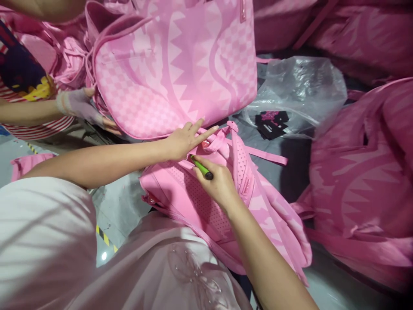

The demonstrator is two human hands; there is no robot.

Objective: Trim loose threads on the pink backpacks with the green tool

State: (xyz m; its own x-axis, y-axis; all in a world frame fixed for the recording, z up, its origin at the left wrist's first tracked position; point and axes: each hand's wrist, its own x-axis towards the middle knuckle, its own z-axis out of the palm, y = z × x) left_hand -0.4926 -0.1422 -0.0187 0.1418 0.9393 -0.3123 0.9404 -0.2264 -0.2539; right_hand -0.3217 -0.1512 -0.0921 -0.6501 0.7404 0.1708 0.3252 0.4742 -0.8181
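Light falls evenly and fairly bright over the middle, washing the large pink bag (193, 73) pale, while the bags at the right (364, 185) sink into dim, saturated shade and the far right corners go nearly black. Glints sit on the clear plastic bag (300, 86), and 1 white spot of glare shines on the floor (121, 193). Soft shadows crease the white sleeve (45, 241). Fine detail looks slightly soft, and shapes stretch towards the edges.
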